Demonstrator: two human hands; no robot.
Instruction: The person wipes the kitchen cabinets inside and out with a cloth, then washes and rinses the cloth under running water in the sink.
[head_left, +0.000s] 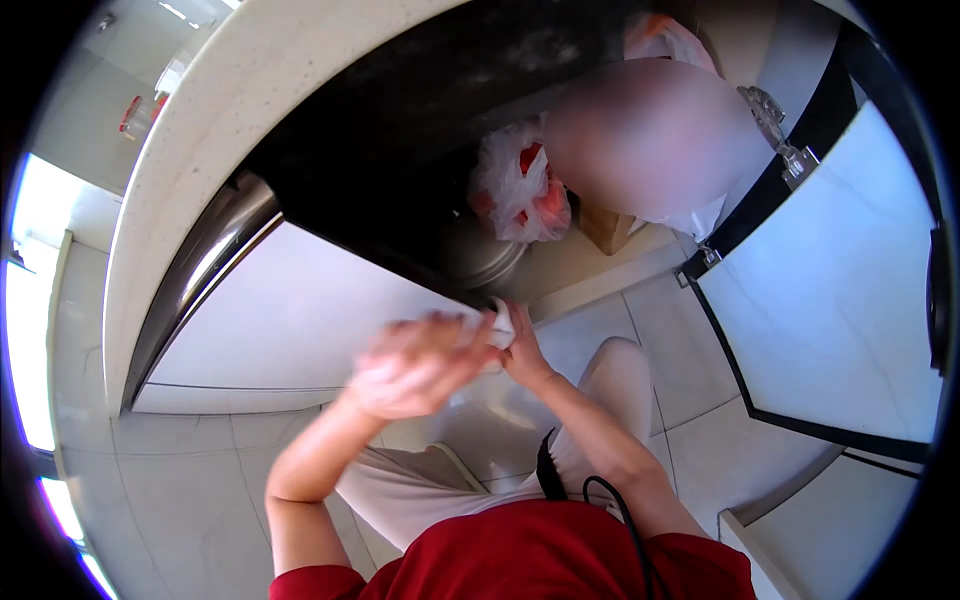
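Observation:
My right hand (522, 348) is closed round a crumpled white cloth or tissue (503, 325), at the lower inner corner of a white cabinet panel (290, 300). Just left of it, in front of the panel, is my left hand (420, 365). Motion smears its fingers, so I cannot tell whether they grip part of the white piece. Behind both hands lies the dark inside of an open cabinet (380, 130).
A white plastic bag with red contents (522, 185) and a brown carton (603, 228) sit in the cabinet, beside a blurred-out patch. To the right, a hinged white door (830, 280) stands open. A pale countertop (150, 230) curves overhead. Light floor tiles (690, 350) lie below.

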